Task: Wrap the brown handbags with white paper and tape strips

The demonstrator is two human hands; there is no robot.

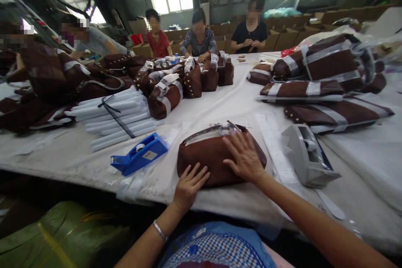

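A brown handbag (207, 150) lies on the white-covered table in front of me, its strap and some clear wrapping along the far edge. My left hand (190, 184) rests on the bag's near left side, fingers spread. Across its right part lies my right hand (245, 155), flat with the fingers apart. Neither hand grips anything. To the left of the bag stands a blue tape dispenser (146, 155). A grey tape dispenser (309, 157) sits on the right, beyond a white strip of material.
White rolls (109, 117) tied with a dark ribbon lie at left. Several brown bags (191, 79) stand behind them, and more wrapped bags (329, 60) are piled at right. Co-workers (198, 37) sit across the table. A green sack (63, 234) is below the table's edge (94, 180).
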